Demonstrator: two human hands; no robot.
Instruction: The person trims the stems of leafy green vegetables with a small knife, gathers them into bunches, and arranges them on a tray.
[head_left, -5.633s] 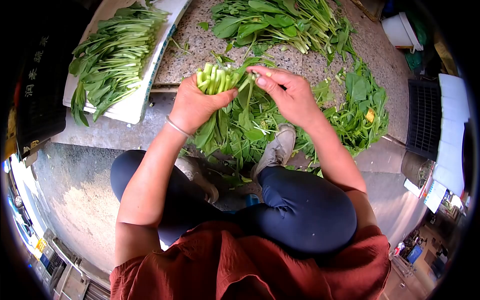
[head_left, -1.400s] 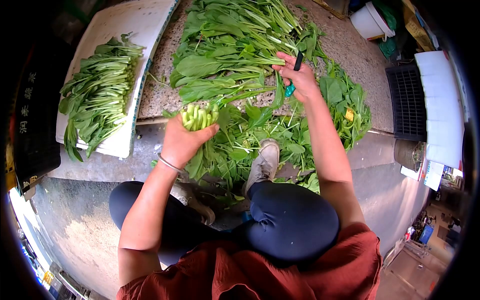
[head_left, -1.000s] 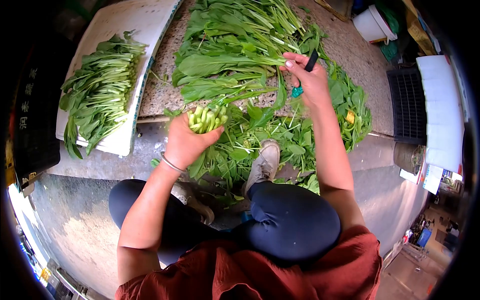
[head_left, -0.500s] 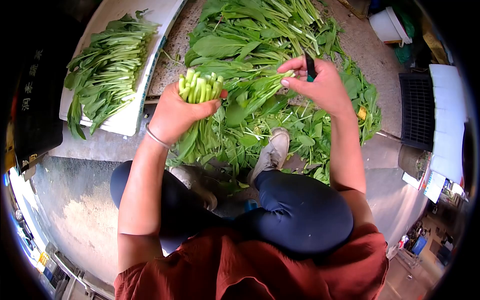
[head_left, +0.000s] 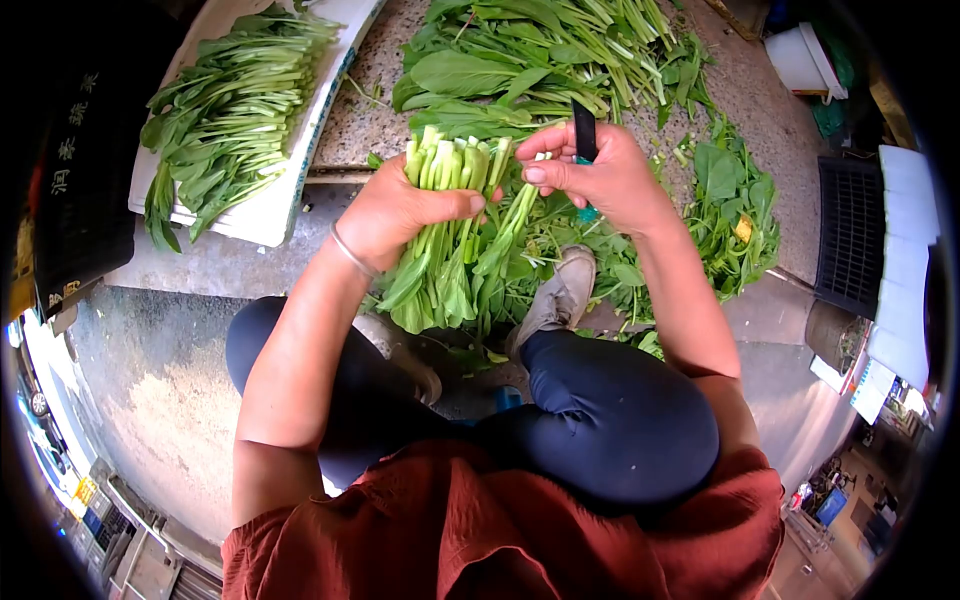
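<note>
My left hand [head_left: 400,207] is wrapped round a thick bunch of leafy greens [head_left: 447,165], cut pale stalk ends up and leaves hanging down. Close beside it, my right hand [head_left: 605,180] pinches a few more green stalks [head_left: 520,212] between thumb and fingers, their leaves pointing down to the left. The same hand also holds a small knife-like tool with a flat black part [head_left: 584,130] and a teal part below; the palm hides some of it. Beyond both hands lies a large pile of loose greens [head_left: 540,65].
At the upper left, a white foam board [head_left: 268,222] bears a row of greens [head_left: 235,110]. Scattered leaves [head_left: 730,200] lie on the right. A white bucket [head_left: 800,62], a black crate [head_left: 850,225] and a black box [head_left: 75,170] stand around. My shoe [head_left: 560,290] is below the hands.
My right hand has brought its stalks left and down, right beside the bunch. My left hand has shifted rightward with the bunch; the whole view has also shifted slightly.
</note>
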